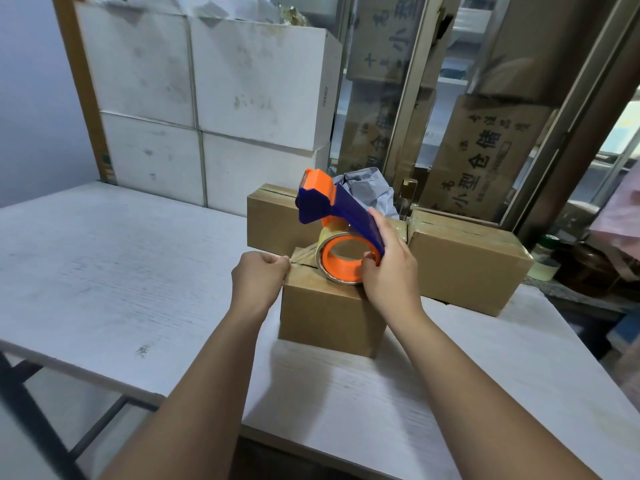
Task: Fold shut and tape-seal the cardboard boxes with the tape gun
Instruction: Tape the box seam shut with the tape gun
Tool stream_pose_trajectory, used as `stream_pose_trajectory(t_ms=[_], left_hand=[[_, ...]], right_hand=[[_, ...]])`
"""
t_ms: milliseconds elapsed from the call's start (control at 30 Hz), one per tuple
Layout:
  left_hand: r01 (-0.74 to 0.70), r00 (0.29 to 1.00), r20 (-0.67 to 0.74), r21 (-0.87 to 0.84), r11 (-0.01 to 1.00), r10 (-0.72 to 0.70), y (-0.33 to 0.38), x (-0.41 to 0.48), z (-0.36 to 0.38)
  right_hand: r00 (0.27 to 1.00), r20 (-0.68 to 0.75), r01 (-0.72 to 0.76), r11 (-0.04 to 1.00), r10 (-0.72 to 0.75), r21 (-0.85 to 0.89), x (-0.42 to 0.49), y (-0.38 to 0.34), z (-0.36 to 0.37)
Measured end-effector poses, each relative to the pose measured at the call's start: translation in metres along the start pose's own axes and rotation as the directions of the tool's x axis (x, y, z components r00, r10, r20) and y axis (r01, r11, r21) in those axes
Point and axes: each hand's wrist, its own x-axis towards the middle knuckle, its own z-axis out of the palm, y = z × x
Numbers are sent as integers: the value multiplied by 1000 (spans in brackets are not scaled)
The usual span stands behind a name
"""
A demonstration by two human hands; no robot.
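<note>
Midway, seemingly: the left hand (259,274) pinches the tape end (300,259) at the left top edge of the near box (329,317) on the table (138,254); the right hand (391,269) grips the tape gun (318,206) resting on its closed flaps; seam largely untaped; right rear box (464,268) looks sealed.

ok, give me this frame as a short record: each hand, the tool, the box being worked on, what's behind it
left hand: pinches the clear tape strip at the near box's top left edge
right hand: grips the blue-and-orange plastic tape gun, whose roll rests on the box top
near box: small brown cardboard box, flaps folded shut, centre seam bare beside the roll
behind: two larger brown cardboard boxes, the right one with glossy tape on top; crumpled grey bag
surface: white table
</note>
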Motion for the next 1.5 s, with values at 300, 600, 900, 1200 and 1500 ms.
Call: stream_pose_trajectory(t_ms=[300,600,900,1200,1500], left_hand=[[202,971,157,-152,968,-178,-2,-2,4],[-171,985,-35,-126,977,167,8,-41,8],[-152,983,130,217,964,126,3,-39,2],[-448,891,145,431,783,430,17,-32,30],[-471,868,179,591,655,463,12,-32,30]], right_hand=[[1000,-18,-8,1000,8,5,0,0,2],[1000,-28,-7,1000,7,-2,-1,-1,1],[1000,-29,-8,1000,8,2,-1,0,3],[999,-36,-29,1000,29,6,-1,0,3],[988,156,15,998,-4,-64,18,-17,-24]])
